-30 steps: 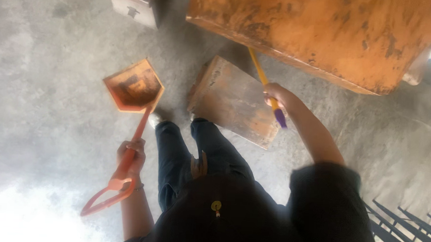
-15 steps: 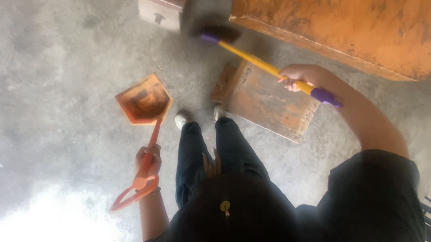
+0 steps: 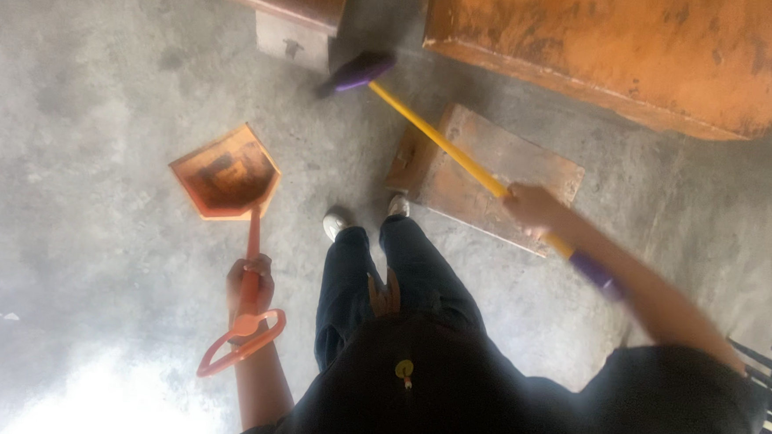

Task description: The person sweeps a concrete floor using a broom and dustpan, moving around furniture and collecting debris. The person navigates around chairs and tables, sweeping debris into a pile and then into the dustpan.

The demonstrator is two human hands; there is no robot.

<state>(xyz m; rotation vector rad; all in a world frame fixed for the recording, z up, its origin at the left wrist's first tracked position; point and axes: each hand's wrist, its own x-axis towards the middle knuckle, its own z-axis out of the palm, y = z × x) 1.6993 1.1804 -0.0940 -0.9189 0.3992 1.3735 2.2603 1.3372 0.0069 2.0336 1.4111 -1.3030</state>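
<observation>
Left hand (image 3: 250, 282) is clenched on the shaft of an orange long-handled dustpan (image 3: 227, 175), its pan resting on the concrete floor (image 3: 82, 139) ahead of that hand. Right hand (image 3: 534, 207) grips the yellow broom (image 3: 443, 141); its purple head lies far forward, beside a rusty orange cabinet (image 3: 624, 45). Judged step: sweeping; debris needs drawing toward the pan. A flat slab (image 3: 503, 175) lies under the right hand.

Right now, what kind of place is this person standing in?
Probably a workshop, shed or yard, though that's a guess. The floor is bare grey concrete, a big rusty orange metal box stands on it, and a worn flat slab lies by the person's feet.
</observation>
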